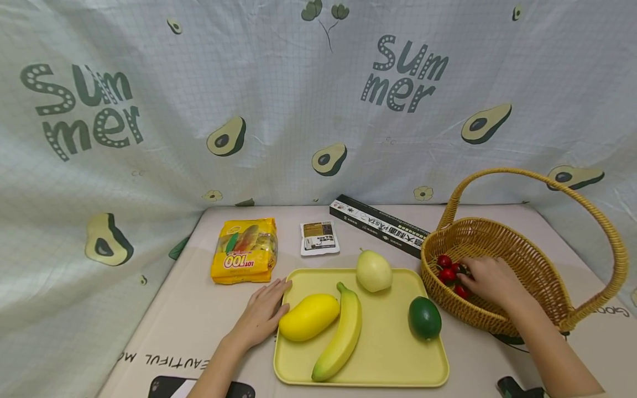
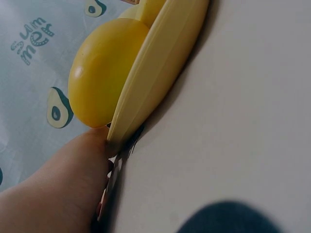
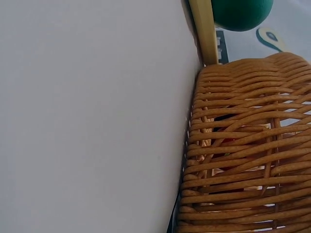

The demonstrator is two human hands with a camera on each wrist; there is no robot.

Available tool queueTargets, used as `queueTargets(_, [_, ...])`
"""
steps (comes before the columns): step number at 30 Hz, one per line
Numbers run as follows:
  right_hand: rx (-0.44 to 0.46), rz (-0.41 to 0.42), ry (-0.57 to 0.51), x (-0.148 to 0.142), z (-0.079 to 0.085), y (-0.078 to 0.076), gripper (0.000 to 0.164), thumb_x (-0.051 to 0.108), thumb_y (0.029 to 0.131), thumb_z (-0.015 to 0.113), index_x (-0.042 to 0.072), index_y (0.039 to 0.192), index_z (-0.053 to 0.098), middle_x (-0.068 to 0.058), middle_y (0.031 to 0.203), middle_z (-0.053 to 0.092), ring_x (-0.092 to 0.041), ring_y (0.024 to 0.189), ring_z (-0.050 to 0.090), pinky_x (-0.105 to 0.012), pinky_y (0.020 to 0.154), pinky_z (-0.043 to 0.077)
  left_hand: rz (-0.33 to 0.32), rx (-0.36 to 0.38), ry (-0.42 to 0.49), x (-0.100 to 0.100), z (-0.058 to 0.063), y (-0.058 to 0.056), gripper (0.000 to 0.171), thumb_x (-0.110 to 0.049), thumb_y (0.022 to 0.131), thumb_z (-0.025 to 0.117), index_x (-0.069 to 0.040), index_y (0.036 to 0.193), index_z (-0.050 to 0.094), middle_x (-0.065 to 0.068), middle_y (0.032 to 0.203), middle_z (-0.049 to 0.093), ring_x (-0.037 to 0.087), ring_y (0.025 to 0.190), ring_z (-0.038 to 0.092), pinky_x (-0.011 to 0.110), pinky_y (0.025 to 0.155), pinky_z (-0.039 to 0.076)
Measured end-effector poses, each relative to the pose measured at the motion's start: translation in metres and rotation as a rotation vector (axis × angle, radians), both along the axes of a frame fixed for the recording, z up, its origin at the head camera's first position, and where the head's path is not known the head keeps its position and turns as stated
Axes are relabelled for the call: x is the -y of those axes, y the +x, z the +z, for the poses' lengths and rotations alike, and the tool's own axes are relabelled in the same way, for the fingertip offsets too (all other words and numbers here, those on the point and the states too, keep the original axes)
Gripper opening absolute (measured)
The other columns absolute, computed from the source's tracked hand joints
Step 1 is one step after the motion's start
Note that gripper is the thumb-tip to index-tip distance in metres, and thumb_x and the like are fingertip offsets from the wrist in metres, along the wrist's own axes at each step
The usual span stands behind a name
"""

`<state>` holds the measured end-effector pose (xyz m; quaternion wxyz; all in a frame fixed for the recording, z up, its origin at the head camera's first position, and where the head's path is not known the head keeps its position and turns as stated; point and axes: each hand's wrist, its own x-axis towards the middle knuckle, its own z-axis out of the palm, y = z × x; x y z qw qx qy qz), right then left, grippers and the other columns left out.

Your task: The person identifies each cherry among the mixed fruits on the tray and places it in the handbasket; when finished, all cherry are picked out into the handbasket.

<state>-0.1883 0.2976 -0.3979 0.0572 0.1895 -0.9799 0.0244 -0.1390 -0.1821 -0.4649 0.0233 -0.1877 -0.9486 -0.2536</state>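
My left hand (image 1: 262, 314) rests at the left edge of the yellow tray (image 1: 393, 359), fingers extended along its rim, beside a yellow mango (image 1: 309, 317). In the left wrist view the thumb side meets the tray rim (image 2: 160, 73) below the mango (image 2: 104, 73). Also on the tray are a banana (image 1: 343, 334), a pale green pear (image 1: 373, 271) and a dark green avocado (image 1: 424, 318). Inside the wicker basket (image 1: 527, 254), my right hand (image 1: 490, 281) pinches at a cluster of red cherries (image 1: 447, 276). Basket weave (image 3: 243, 145) mostly hides this hand in the right wrist view.
Behind the tray lie a yellow snack bag (image 1: 245, 250), a small white-and-brown packet (image 1: 319, 237) and a long black pasta box (image 1: 378, 224). The basket's tall handle (image 1: 592, 204) arches over its right part. Dark objects (image 1: 520, 388) sit at the front edge.
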Motion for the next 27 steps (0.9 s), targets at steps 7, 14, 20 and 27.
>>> queueTargets(7, [-0.05,0.009,-0.002,-0.001,0.003,0.002,0.031,0.016,0.079,0.069,-0.006,0.1,0.064,-0.012,0.075,0.064,-0.021,0.057,0.057,-0.031,0.043,0.041,0.001,0.003,0.002,0.0,0.0,0.0,0.049,-0.026,0.093,0.051,-0.013,0.139,0.041,0.006,0.143,0.038,0.021,0.134,0.027,0.043,0.11,0.014])
queueTargets(14, [-0.112,0.001,-0.013,0.002,0.006,0.006,0.033,0.017,0.079,0.068,-0.004,0.104,0.063,-0.021,0.089,0.065,-0.038,0.078,0.06,-0.051,0.061,0.047,0.006,0.007,0.0,-0.001,-0.001,-0.001,0.049,-0.027,0.093,0.051,-0.013,0.139,0.041,0.006,0.143,0.038,0.02,0.134,0.027,0.043,0.11,0.014])
queueTargets(20, [-0.235,0.012,-0.065,0.01,0.006,0.012,0.034,0.017,0.077,0.07,-0.004,0.103,0.063,-0.022,0.092,0.064,-0.042,0.084,0.058,-0.055,0.065,0.046,0.005,-0.009,0.006,-0.001,-0.001,-0.001,0.049,-0.027,0.093,0.052,-0.012,0.138,0.041,0.007,0.142,0.039,0.022,0.133,0.028,0.045,0.109,0.015])
queueTargets(27, [-0.326,0.028,-0.15,0.025,0.0,0.016,0.042,0.015,0.076,0.07,-0.003,0.112,0.058,-0.023,0.101,0.058,-0.043,0.095,0.051,-0.058,0.075,0.042,-0.005,-0.024,0.025,0.001,-0.003,-0.003,0.049,-0.028,0.094,0.05,-0.01,0.138,0.041,0.008,0.142,0.039,0.024,0.133,0.028,0.047,0.109,0.016])
